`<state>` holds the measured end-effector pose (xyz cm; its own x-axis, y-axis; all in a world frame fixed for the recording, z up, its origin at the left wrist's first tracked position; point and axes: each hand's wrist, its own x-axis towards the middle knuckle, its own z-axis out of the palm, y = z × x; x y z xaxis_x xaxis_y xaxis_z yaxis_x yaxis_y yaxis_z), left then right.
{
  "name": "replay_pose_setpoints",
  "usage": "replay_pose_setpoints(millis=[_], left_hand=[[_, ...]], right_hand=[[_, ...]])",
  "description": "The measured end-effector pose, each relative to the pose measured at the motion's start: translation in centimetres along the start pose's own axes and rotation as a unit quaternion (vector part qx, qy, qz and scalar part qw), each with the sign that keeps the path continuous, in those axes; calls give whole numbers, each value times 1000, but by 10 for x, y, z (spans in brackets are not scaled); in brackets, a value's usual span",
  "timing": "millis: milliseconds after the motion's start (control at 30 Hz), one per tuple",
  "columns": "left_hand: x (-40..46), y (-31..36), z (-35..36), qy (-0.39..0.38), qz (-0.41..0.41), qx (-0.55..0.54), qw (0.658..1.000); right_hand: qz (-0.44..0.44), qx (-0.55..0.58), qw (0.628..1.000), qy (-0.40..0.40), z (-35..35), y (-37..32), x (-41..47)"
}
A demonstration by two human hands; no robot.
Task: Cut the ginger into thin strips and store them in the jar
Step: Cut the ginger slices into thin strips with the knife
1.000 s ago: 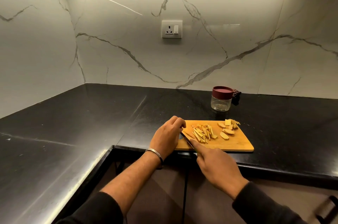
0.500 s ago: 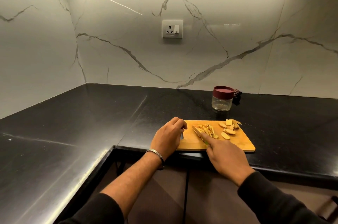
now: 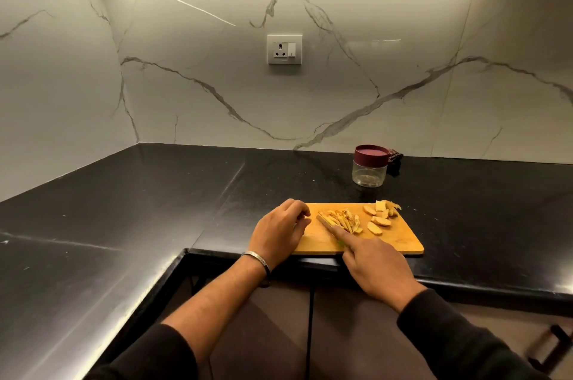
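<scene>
A wooden cutting board lies at the counter's front edge. On it sit a pile of thin ginger strips and, to the right, several flat ginger slices. My right hand grips a knife, index finger stretched along its spine, blade lying against the left side of the strips. My left hand rests on the board's left end with fingers curled, holding nothing. A clear jar with a maroon lid stands behind the board.
The black stone counter wraps round in an L to the left. A small dark object lies behind the jar by the marble wall. A wall socket sits above. A dark cabinet handle shows at lower right.
My right hand moved the knife forward and to the right, from the board's left edge into the strips, pushing them into a tighter pile. My left hand stayed put.
</scene>
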<state>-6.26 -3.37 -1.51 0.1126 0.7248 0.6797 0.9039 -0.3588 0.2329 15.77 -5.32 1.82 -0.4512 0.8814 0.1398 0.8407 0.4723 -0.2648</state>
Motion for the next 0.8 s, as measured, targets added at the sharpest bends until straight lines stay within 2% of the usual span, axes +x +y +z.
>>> replay_pose_setpoints(millis=[233,433,600,800], left_hand=[[31,22,0,-17,-29,-45,998],[77,68,12,-158,-8,-47,986],[110,94,30,-330,-55,-14,942],[120,111,48,-396,-76,-16,915]], right_hand=[[3,-7,1000,-4,0,0,-1],[2,-20,1000,-3,3,3,0],[-6,-17,999,27,5,3,-1],[27,-9,999,39,10,2,2]])
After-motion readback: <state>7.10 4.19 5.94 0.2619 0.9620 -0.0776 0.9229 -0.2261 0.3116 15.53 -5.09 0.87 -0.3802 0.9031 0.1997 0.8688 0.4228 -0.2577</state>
